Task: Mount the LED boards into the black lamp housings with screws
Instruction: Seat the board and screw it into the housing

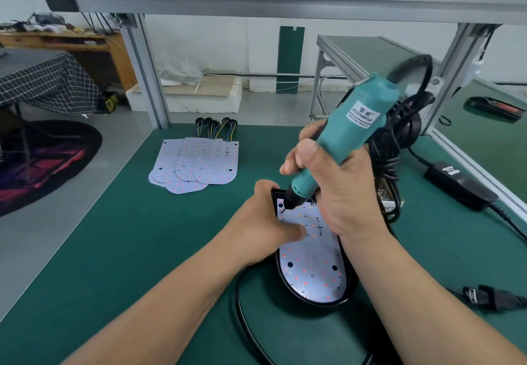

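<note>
A thick black cable (239, 307) loops across the green bench mat (142, 236) at the near edge and runs under the left forearm. Just beyond it lies a black lamp housing (351, 282), rounded end toward the person, with a white LED board (312, 267) seated inside it, dotted with small red and amber LEDs. The left hand (262, 222) grips the housing at its far left corner, fingers curled over the rim and thumb lying flat on the board. The right hand (339, 188) is wrapped around a teal electric screwdriver (342, 133) that tilts up and to the right, its bit touching the board near the far left corner, just beside the left fingers. To the right a two-pin plug (484, 296) lies on the mat, and farther back a black power adapter (459, 185). Behind the right hand a small carton (385, 196) is mostly hidden, and the screwdriver's black cord (396, 142) hangs in a bundled coil. Well to the left and farther back, spare LED boards (196, 162) lie fanned in an overlapping stack, their coloured leads (216, 128) ending in black grommets at the mat's far edge. An aluminium frame post (145, 73) rises there, and a black tray (496, 106) sits on the neighbouring bench.
</note>
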### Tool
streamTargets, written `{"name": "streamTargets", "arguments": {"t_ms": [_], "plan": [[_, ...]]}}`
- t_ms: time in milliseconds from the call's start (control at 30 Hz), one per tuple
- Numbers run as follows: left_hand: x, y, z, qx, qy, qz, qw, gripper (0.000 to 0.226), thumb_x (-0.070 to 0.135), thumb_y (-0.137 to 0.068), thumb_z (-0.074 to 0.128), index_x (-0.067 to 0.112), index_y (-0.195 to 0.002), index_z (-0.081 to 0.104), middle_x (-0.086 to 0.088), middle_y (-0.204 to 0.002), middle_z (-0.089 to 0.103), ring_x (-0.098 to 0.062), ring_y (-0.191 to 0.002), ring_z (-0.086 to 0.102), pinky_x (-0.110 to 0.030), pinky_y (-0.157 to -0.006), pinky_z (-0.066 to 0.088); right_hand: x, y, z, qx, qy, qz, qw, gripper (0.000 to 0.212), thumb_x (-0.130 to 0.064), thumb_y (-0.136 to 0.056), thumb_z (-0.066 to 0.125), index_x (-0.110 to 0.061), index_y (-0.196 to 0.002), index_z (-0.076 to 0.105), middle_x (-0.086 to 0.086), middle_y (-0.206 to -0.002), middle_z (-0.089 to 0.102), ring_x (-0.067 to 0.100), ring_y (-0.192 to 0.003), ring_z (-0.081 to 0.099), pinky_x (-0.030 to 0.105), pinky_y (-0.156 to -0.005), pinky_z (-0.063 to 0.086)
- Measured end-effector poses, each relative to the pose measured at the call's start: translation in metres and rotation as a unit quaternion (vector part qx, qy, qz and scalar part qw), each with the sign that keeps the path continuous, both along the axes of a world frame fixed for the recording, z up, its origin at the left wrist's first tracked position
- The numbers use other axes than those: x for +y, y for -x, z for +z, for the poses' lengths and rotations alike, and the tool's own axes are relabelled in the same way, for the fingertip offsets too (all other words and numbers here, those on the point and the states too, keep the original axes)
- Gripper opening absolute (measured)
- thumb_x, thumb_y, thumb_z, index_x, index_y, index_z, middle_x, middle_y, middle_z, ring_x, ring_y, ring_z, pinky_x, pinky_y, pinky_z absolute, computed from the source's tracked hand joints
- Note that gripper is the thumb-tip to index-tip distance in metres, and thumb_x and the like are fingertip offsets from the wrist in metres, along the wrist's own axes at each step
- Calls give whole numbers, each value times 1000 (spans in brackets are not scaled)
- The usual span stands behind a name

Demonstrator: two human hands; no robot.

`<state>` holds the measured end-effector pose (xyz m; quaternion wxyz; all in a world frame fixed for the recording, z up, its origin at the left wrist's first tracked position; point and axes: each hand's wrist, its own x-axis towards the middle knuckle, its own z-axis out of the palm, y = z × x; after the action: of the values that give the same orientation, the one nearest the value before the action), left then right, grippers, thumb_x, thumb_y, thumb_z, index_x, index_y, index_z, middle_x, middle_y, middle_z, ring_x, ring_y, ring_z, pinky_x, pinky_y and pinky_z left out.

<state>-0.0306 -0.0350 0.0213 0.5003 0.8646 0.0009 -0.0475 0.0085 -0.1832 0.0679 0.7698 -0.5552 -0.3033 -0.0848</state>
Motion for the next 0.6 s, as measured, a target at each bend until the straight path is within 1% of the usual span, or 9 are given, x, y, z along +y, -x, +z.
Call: {"name": "streamTargets", "arguments": {"t_ms": [67, 133, 200, 267, 333, 400, 500, 567, 600], "plan": [[0, 0, 0, 2, 0, -1, 1000, 58, 40, -70, 84, 33, -111, 44, 10, -92, 60, -7, -74, 59, -31, -66, 50, 3, 0, 2, -11, 15, 18, 1000, 15, -37, -96, 76, -27, -97, 65, -9, -78, 64, 26, -69, 61, 47, -73, 50], [0, 0, 0, 3, 0, -1, 1000, 58, 41, -69, 84, 33, -111, 44, 9, -92, 60, -8, -72, 59, -32, -65, 50, 4, -1, 1, 0, 17, 30, 999, 17, -33, -97, 75, -24, -92, 62, -9, -75, 61, 24, -66, 58, 50, -71, 48], [0, 0, 1, 5, 1, 1, 1000, 60, 43, -67, 83, 33, -111, 44, 8, -93, 61, -10, -74, 60, -34, -66, 52, 3, -4, 0, 20, 10, 41, 999, 17, -28, -97, 74, -21, -89, 60, -6, -71, 58, 23, -64, 55, 49, -74, 50], [0, 1, 2, 6, 2, -1, 1000, 60, 44, -66, 83, 34, -111, 44, 9, -95, 61, -10, -77, 61, -34, -68, 53, 2, -5, -1, 29, 13, 61, 998, 17, -27, -96, 76, -21, -90, 61, -4, -71, 56, 23, -65, 54, 48, -79, 53], [1, 1, 1, 6, 6, -2, 1000, 58, 43, -67, 84, 36, -109, 44, 9, -100, 62, -9, -80, 62, -34, -72, 56, 2, -5, -1, 27, 28, 75, 996, 13, -21, -94, 75, -21, -94, 63, -3, -74, 57, 23, -66, 55, 50, -82, 54], [1, 1, 1, 11, 10, -2, 1000, 57, 42, -67, 85, 38, -108, 45, 10, -101, 63, -7, -78, 62, -33, -71, 57, 1, -4, -2, 30, 32, 81, 996, 11, -17, -92, 73, -21, -99, 66, -2, -77, 58, 23, -69, 57, 51, -84, 53], [1, 0, 1, 19, 21, -1, 1000, 58, 39, -67, 86, 37, -108, 45, 7, -93, 65, -5, -65, 60, -28, -59, 51, -3, -1, 0, 35, -3, 64, 997, 17, -19, -91, 73, -19, -108, 69, 4, -76, 59, 27, -74, 58, 52, -86, 50], [1, -1, 0, 24, 24, -2, 999, 59, 36, -69, 87, 36, -109, 44, 6, -92, 69, -2, -62, 62, -29, -57, 53, -7, 2, 8, 31, -58, 51, 997, 21, -26, -95, 75, -17, -112, 67, 4, -76, 59, 26, -76, 58, 49, -87, 51], [1, -1, 0, 26, 26, -1, 999, 60, 35, -69, 87, 37, -110, 43, 6, -93, 72, 0, -62, 63, -29, -57, 55, -12, 3, 13, 31, -84, 46, 995, 27, -32, -95, 77, -17, -113, 66, 4, -78, 59, 26, -77, 58, 48, -87, 52]]}}
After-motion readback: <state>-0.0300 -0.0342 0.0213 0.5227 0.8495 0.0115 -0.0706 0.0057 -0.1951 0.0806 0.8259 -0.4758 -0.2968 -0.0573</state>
